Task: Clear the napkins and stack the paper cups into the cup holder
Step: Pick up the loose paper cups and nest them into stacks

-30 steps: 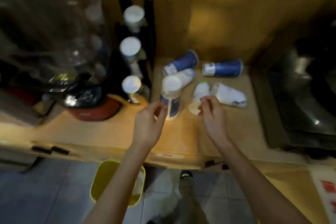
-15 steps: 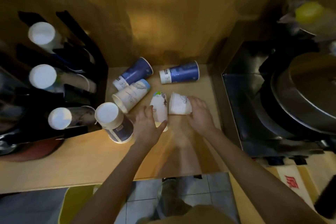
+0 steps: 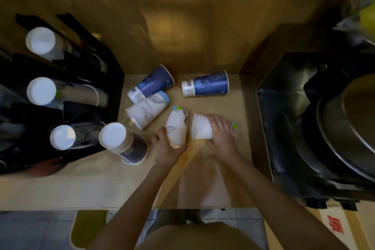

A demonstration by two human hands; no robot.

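Several paper cups lie on the wooden counter [image 3: 203,178]. My left hand [image 3: 165,147] grips a white printed cup [image 3: 177,126] lying on its side. My right hand [image 3: 222,136] covers another white cup [image 3: 200,129] right beside it. Behind them lie a third white cup [image 3: 147,112] and two blue cups [image 3: 152,84] [image 3: 206,87]. A dark-sleeved cup [image 3: 123,143] stands upside down at my left. The black cup holder [image 3: 85,79] on the left carries three stacks of cups [image 3: 41,91]. No napkin shows.
A black appliance [image 3: 294,128] with a large metal pot [image 3: 349,132] fills the right side. A wooden wall [image 3: 182,26] closes the back. A yellow bin [image 3: 87,227] sits on the tiled floor below the counter edge.
Both hands went forward from above the counter onto the two white cups; the left closed around its cup, the right settled over the other. The view swung right.
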